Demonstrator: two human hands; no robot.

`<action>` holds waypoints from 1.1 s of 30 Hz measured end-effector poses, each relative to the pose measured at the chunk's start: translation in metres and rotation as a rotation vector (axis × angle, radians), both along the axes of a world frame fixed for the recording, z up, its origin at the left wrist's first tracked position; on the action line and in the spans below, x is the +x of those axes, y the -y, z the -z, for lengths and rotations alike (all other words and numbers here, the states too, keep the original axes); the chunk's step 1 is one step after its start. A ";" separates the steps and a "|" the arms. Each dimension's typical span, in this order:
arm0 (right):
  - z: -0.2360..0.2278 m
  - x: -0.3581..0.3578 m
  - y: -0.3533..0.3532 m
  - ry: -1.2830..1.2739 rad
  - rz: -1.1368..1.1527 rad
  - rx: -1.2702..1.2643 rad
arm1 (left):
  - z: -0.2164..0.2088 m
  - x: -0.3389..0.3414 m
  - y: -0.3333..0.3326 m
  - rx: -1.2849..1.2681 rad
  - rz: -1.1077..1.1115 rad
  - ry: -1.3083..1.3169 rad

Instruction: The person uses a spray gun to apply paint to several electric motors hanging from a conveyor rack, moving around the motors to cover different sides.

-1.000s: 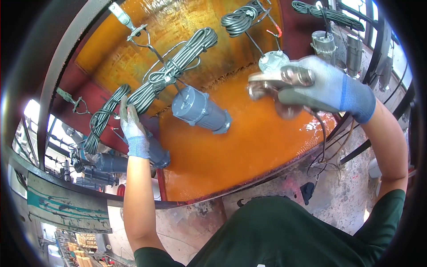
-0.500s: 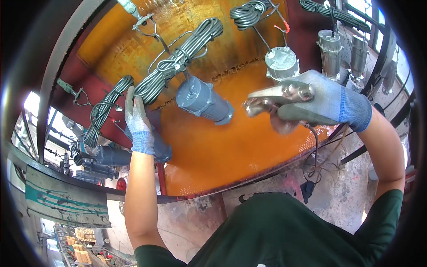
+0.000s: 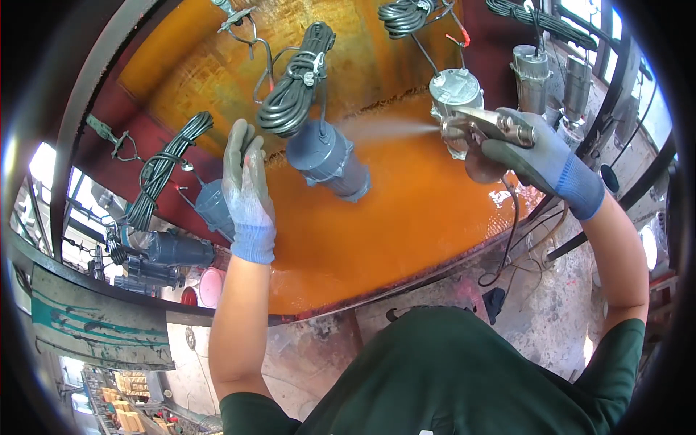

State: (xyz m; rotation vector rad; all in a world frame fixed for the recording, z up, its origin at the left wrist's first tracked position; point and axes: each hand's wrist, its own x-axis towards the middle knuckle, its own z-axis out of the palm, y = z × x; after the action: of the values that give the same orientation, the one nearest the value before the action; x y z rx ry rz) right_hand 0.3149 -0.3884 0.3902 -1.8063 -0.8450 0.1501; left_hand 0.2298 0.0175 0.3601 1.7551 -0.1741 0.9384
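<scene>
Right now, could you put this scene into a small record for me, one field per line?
Right hand: gloved, gripping a silvery metal spray gun
Left hand: gloved, open, raised, seemingly holding nothing
Spray: pale mist from the spray gun toward a hanging blue-grey flanged cylinder
At that cylinder's upper end: tied bundle of dark cable
Behind the spray gun: hanging silver-grey cylinder
Below: wet-looking orange surface

Bright light whites out windows [image 3: 45, 164] on both sides, and lines bend toward dark corners.
</scene>
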 end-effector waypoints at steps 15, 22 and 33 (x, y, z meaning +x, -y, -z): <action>-0.093 -0.059 -0.051 0.243 -0.070 -0.414 | 0.474 -0.182 -0.076 -0.531 -0.350 -0.623; -0.095 -0.049 -0.100 0.352 -0.105 -0.366 | 0.544 -0.296 -0.057 -0.121 -0.501 -1.083; -0.049 -0.047 -0.038 0.065 0.072 -0.210 | 0.585 -0.351 -0.085 -0.181 -0.501 -1.177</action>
State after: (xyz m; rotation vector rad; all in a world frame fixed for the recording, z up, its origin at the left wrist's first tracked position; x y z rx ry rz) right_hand 0.2683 -0.3499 0.4394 -2.0449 -0.8338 0.1381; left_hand -0.1213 0.1023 -0.2246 1.9304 1.1011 0.1062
